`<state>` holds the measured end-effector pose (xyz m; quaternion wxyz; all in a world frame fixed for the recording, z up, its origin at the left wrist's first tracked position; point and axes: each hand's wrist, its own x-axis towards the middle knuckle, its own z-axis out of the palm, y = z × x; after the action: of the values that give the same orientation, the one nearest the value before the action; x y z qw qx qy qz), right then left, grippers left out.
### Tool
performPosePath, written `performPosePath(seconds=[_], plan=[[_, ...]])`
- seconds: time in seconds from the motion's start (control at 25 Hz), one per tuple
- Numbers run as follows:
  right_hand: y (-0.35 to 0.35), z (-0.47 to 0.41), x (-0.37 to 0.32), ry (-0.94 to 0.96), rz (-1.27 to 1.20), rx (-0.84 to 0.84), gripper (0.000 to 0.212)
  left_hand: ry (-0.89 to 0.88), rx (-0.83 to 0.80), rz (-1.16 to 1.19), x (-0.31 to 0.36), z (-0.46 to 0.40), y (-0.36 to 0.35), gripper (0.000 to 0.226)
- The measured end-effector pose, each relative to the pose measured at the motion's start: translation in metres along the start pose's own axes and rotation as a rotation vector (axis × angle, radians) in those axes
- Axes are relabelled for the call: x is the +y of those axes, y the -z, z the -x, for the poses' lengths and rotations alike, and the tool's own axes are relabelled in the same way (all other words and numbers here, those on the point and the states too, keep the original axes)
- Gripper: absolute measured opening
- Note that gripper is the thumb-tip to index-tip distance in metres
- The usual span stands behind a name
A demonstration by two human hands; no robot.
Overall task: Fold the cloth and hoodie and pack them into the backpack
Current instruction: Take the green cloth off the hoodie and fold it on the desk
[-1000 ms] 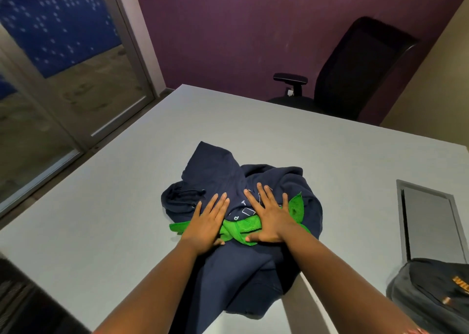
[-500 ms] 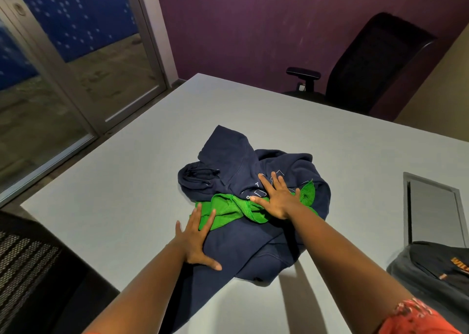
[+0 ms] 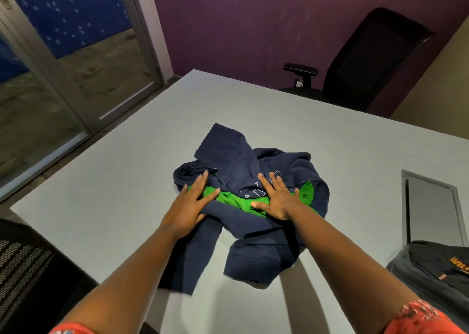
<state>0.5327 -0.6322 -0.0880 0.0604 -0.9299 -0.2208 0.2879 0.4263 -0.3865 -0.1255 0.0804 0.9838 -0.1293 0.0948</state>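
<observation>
Since half a second ago the left hand (image 3: 189, 206) has slid up from the hoodie's (image 3: 253, 181) lower edge onto the green cloth (image 3: 233, 198), mid-frame on the counter (image 3: 114, 194). Both hands lie flat with fingers spread, gripping nothing; the right hand (image 3: 275, 199) likely pins the bundle for folding. The backpack (image 3: 431, 275) waits at lower right.

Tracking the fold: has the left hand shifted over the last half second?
Yes. The left hand went from the hoodie's near-left edge up onto the green cloth, away from the table's near edge.
</observation>
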Motion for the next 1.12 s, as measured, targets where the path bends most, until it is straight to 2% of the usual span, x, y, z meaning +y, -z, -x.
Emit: performPosePath(seconds=[0.08,0.16,0.2,0.28,0.36,0.4,0.48,0.6,0.68,0.76,0.84,0.92,1.0,1.12], plan=[[0.000,0.000,0.000,0.004,0.001,-0.019,0.080,-0.118,0.068,-0.131,-0.004,-0.034,0.027,0.048],[0.004,-0.001,0.000,0.005,-0.052,-0.015,0.072,-0.190,0.109,-0.296,-0.008,-0.064,0.044,0.043],[0.007,-0.001,0.000,0.002,-0.087,-0.003,0.068,-0.157,0.113,-0.332,-0.007,-0.075,0.050,0.040],[0.007,-0.001,-0.002,-0.007,-0.101,0.033,0.063,0.022,0.055,-0.330,0.002,-0.090,0.052,0.047],[-0.004,0.000,-0.005,-0.011,-0.052,0.067,0.064,0.244,-0.132,-0.203,0.015,-0.098,0.036,0.057],[-0.011,0.001,-0.007,-0.011,-0.039,0.087,0.071,0.272,-0.201,-0.133,0.025,-0.098,0.024,0.061],[-0.025,0.004,-0.011,-0.015,-0.030,0.133,0.093,0.175,-0.263,-0.057,0.044,-0.093,-0.004,0.071],[-0.027,0.001,-0.008,-0.003,0.064,0.070,0.084,0.034,-0.151,-0.106,0.050,-0.086,-0.040,0.065],[-0.002,0.002,-0.001,0.049,-0.018,0.026,0.086,0.005,-0.175,-0.147,0.048,-0.088,-0.039,0.075],[0.028,0.003,0.011,0.082,-0.081,0.152,0.084,-0.077,-0.185,-0.183,0.042,-0.089,-0.037,0.092],[0.041,0.002,0.025,0.048,0.072,0.253,0.099,-0.142,-0.210,-0.205,0.038,-0.092,-0.034,0.102],[0.033,-0.002,0.032,-0.006,0.192,0.175,0.116,-0.143,-0.258,-0.184,0.036,-0.096,-0.035,0.106],[0.016,-0.009,0.032,-0.028,0.233,0.134,0.112,-0.143,-0.288,-0.181,0.033,-0.099,-0.038,0.107],[0.004,-0.018,0.028,-0.062,0.192,0.186,0.097,-0.175,-0.272,-0.157,0.022,-0.102,-0.042,0.102]])
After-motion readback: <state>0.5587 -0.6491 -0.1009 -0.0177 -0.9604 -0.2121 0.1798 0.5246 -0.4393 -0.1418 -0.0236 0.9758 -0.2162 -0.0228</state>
